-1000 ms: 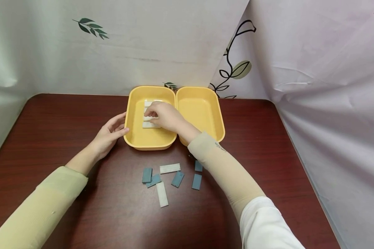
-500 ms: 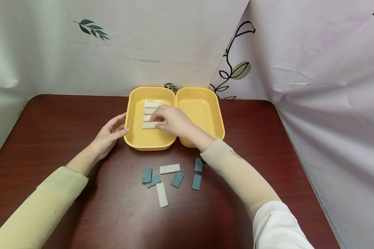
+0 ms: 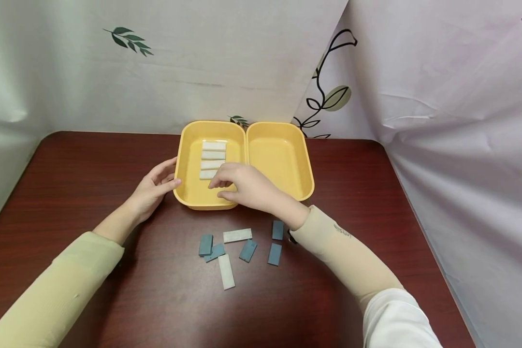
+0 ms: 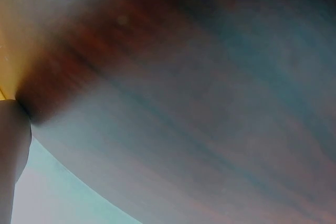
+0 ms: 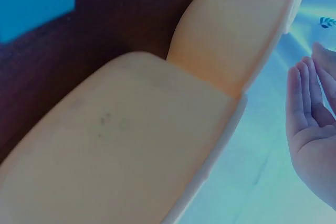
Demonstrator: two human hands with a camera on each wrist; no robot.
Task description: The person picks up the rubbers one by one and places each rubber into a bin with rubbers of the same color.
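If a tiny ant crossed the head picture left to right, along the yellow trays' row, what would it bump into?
Left hand → left tray → right tray. The right hand overlaps both trays, so it's left out.

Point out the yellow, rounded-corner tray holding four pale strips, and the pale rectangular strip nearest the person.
Yellow rounded-corner tray (image 3: pixel 196 193), head view: its bare floor.
Pale rectangular strip (image 3: pixel 226 272), head view: middle of its top face.
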